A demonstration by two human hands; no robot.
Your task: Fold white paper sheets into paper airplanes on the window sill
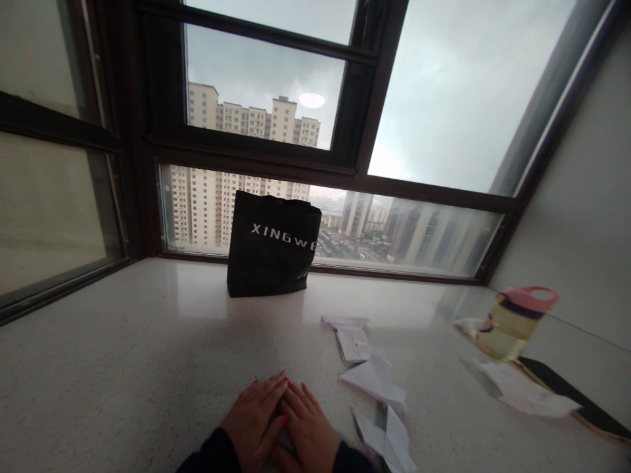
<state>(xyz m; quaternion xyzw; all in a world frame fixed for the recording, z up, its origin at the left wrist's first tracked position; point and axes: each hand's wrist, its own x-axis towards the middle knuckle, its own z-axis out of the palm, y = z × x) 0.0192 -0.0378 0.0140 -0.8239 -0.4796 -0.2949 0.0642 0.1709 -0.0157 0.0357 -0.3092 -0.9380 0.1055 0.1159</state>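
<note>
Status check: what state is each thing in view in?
Left hand: back up, fingers extended
Right hand: back up, fingers meeting left's
Black shopping bag: standing upright
White papers: folded, lying loose
Pink-lidded bottle: upright, lid on
Black phone-like slab: flat, partly covered
White tissue: crumpled, partly over slab

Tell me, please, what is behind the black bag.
Behind the black bag is the lower window pane; pale high-rise buildings show through it to the left of the bag. Whatever the bag itself covers cannot be seen.
</note>
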